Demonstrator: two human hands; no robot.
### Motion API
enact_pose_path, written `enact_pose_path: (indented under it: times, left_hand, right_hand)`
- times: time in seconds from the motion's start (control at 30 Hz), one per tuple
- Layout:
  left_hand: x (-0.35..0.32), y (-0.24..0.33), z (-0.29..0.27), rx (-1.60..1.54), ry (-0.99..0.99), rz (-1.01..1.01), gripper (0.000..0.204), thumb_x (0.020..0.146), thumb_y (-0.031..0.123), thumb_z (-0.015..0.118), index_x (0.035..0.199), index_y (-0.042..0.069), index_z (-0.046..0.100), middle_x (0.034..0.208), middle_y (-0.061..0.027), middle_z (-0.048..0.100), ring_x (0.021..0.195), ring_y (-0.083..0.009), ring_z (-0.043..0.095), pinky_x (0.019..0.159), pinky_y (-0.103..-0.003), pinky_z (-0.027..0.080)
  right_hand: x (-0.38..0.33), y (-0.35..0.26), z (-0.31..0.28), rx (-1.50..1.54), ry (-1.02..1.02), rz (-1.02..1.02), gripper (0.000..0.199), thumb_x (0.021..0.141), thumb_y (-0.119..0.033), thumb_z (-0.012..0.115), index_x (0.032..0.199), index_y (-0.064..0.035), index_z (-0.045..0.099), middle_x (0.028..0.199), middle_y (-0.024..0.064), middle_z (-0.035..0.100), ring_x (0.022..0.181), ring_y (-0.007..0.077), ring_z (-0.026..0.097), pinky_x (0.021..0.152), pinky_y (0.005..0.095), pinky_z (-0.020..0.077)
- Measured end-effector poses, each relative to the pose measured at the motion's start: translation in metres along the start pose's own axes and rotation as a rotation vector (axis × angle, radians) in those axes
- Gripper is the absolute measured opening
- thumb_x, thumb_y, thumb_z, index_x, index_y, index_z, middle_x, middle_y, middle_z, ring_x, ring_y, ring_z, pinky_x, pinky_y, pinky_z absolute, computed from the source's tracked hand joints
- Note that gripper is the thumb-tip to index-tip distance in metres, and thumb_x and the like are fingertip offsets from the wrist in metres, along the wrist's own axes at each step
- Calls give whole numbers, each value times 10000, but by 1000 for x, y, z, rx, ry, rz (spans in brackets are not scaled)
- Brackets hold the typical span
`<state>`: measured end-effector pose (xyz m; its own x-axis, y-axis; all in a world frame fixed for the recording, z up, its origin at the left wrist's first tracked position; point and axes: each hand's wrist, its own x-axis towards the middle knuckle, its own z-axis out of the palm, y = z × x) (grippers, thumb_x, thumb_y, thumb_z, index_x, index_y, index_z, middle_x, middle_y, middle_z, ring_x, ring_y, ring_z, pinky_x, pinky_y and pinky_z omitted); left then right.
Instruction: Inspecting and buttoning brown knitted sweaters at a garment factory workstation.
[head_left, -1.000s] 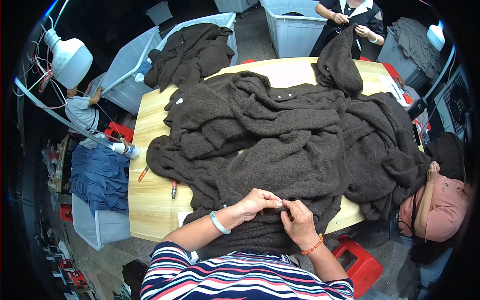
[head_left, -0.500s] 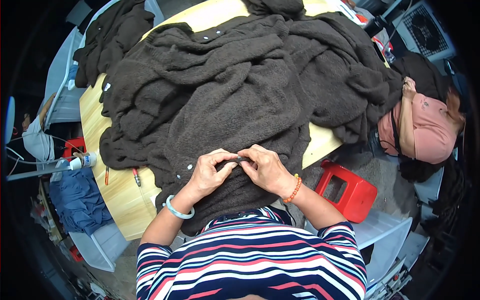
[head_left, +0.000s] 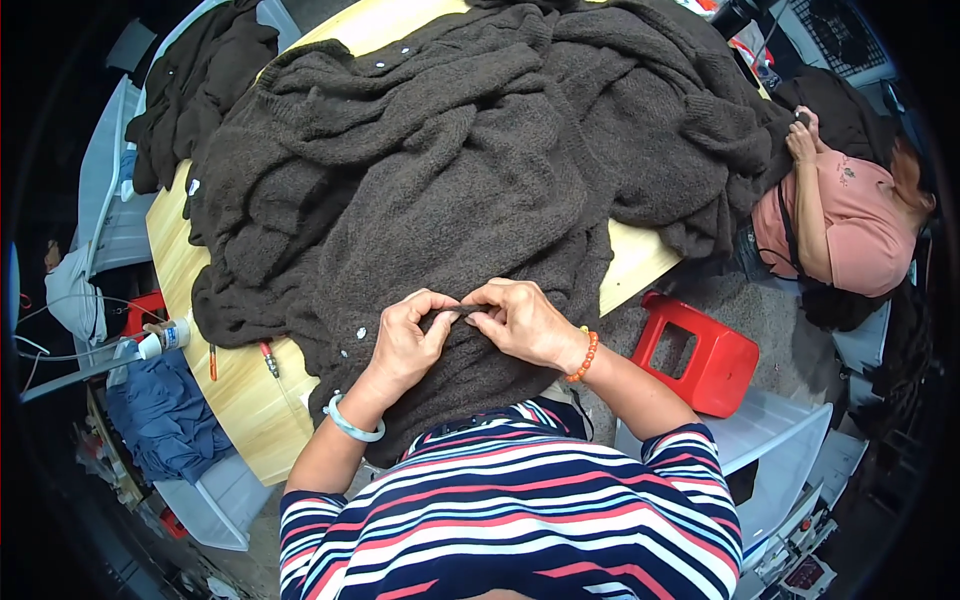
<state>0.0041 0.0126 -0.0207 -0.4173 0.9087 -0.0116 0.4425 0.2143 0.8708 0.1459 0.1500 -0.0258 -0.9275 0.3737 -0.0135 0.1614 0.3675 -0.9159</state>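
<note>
Dark brown knitwear (head_left: 470, 200) lies in thick folds over the table and hangs down to my lap. My left hand (head_left: 410, 335) is pinched on a small fold of this knit, its thumb and forefinger pressed together. Close against it, my right hand (head_left: 520, 320) grips the same bit of cloth, fingertips nearly meeting those of the left. What exactly sits between the fingertips is mostly hidden. Small whitish spots, perhaps buttons (head_left: 361, 332), show on the cloth just left of my left hand.
A red-handled tool (head_left: 268, 355), an orange pen-like stick (head_left: 213, 362) and a white bottle (head_left: 165, 340) are on the pale wooden table (head_left: 270, 430). Blue cloth (head_left: 165, 410) fills a bin at left. A red stool (head_left: 700, 355) stands at right, near a seated co-worker in pink (head_left: 850, 220).
The view has shifted slightly. Both my hands stay pinched on the knit, with the right hand's fingers turned a little. The co-worker's hands have moved apart somewhat, showing something dark in them.
</note>
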Motion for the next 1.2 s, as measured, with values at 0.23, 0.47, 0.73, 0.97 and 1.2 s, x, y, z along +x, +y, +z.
enact_pose_path:
  times: [0.23, 0.47, 0.73, 0.97, 1.2]
  left_hand:
    - [-1, -7, 1, -213, -43, -287, 125, 823, 28, 677, 932, -30, 698, 852, -98, 722, 793, -146, 676, 749, -279, 525]
    - [-4, -2, 7, -246, 47, -202, 95, 827, -20, 655, 915, -29, 690, 866, -86, 707, 810, -135, 662, 754, -256, 514]
    - [-3, -5, 9, -248, 47, -197, 98, 823, -34, 641, 911, -28, 682, 857, -85, 695, 820, -135, 657, 770, -261, 512]
    - [-3, -2, 10, -123, 38, -151, 108, 815, -43, 646, 917, -32, 681, 862, -83, 684, 810, -139, 646, 753, -255, 504]
    - [-2, 0, 8, 82, -11, -98, 106, 806, -30, 648, 909, -35, 671, 834, -133, 679, 776, -220, 679, 717, -295, 517]
  right_hand:
    - [-1, 8, 4, 411, -5, 264, 206, 871, -5, 665, 1065, 62, 675, 889, 51, 667, 758, 76, 639, 670, 213, 535]
    - [4, 13, -6, 592, -90, 371, 211, 882, -4, 638, 1078, 68, 669, 855, 71, 690, 741, 83, 640, 687, 225, 543]
    - [7, 17, -4, 586, -181, 454, 226, 913, -14, 613, 1121, 68, 644, 852, 57, 684, 738, 82, 632, 714, 225, 545]
    - [7, 19, 1, 461, -149, 411, 165, 887, 13, 582, 1011, 75, 672, 773, 66, 686, 666, 83, 630, 638, 237, 544]
    - [3, 20, 3, 527, -115, 458, 154, 883, 20, 583, 998, 76, 670, 800, 67, 684, 677, 81, 628, 635, 234, 542]
